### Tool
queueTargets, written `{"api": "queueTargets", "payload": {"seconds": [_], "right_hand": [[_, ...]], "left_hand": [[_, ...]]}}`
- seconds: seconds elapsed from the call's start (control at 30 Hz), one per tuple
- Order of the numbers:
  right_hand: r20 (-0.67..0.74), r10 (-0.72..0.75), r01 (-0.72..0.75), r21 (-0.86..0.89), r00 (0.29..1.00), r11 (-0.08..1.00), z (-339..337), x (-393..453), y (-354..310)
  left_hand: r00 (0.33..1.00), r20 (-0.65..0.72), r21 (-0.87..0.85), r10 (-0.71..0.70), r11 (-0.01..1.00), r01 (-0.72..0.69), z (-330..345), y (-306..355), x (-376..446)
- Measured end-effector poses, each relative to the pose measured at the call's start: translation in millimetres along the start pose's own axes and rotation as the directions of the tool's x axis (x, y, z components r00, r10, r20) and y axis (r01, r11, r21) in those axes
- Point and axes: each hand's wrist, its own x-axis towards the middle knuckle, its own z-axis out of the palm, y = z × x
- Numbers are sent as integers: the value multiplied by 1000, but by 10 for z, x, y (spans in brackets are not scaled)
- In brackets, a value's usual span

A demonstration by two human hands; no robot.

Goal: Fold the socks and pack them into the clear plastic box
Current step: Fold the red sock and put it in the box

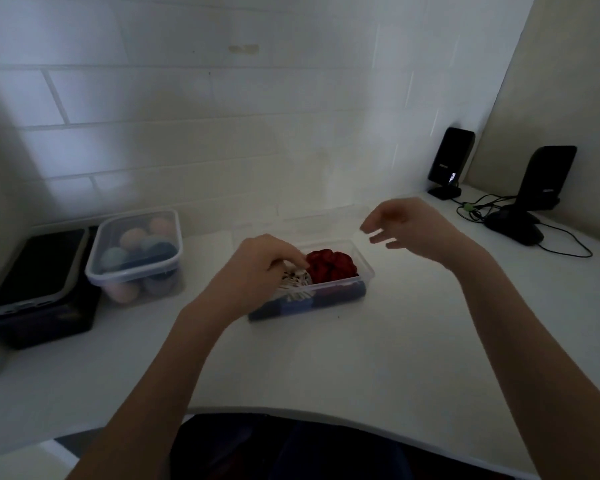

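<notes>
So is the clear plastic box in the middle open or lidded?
Open: the clear plastic box has no lid on, and the left hand reaches inside onto a white patterned sock.

White desk [326, 368] – two plastic boxes [366, 271] [136, 258], speakers [451, 161], mouse [515, 226]

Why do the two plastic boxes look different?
The left box has its lid on; the middle box is open, with the left hand reaching in. The left box holds pale rolled bundles; the middle box holds a red sock and a white patterned sock. Both are clear plastic.
</notes>
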Motion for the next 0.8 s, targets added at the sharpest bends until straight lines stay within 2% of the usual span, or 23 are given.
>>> {"api": "queueTargets", "payload": {"seconds": [0.03, 0.07, 0.1, 0.13, 0.17, 0.2, 0.23, 0.3, 0.37, 0.53, 0.67, 0.7, 0.8], "right_hand": [[-77, 26, -20, 81, 997, 996, 29, -22, -1], [-129, 44, -26, 142, 991, 990, 72, -43, -6], [-159, 58, -25, 200, 986, 979, 120, -62, -10], [-179, 71, -23, 256, 981, 966, 171, -78, -19], [-191, 83, -22, 300, 978, 954, 216, -89, -32], [-193, 89, -24, 317, 977, 948, 257, -94, -40], [-180, 96, -34, 316, 979, 948, 293, -95, -43], [-137, 126, -82, 292, 983, 953, 362, -94, -26], [-102, 136, -106, 257, 985, 961, 424, -119, 14], [-23, 83, -77, 199, 996, 977, 533, -228, 232], [38, 75, -82, 279, 996, 957, 601, -298, 338], [67, 74, -92, 321, 995, 943, 616, -305, 346], [89, 59, -88, 372, 994, 924, 648, -322, 397]], "left_hand": [[982, -187, -29, 38, 999, -44, -10, -12, -84], [922, -383, -27, 63, 996, -80, -9, -26, -159], [831, -554, -19, 52, 997, -76, -1, -37, -215], [739, -674, -40, 5, 998, -44, 6, -45, -243], [671, -739, -97, -59, 995, -19, 9, -53, -243], [640, -759, -171, -125, 985, -10, 5, -57, -223], [654, -733, -258, -188, 966, -12, -1, -60, -199], [740, -613, -406, -277, 914, 6, -1, -104, -159], [799, -508, -457, -322, 887, 68, 24, -168, -163], [806, -437, -458, -400, 870, 183, 101, -332, -274], [866, -315, -377, -388, 889, 261, 185, -523, -415], [875, -255, -427, -411, 860, 280, 199, -564, -434], [856, -83, -669, -510, 666, 331, 203, -613, -424]]}}
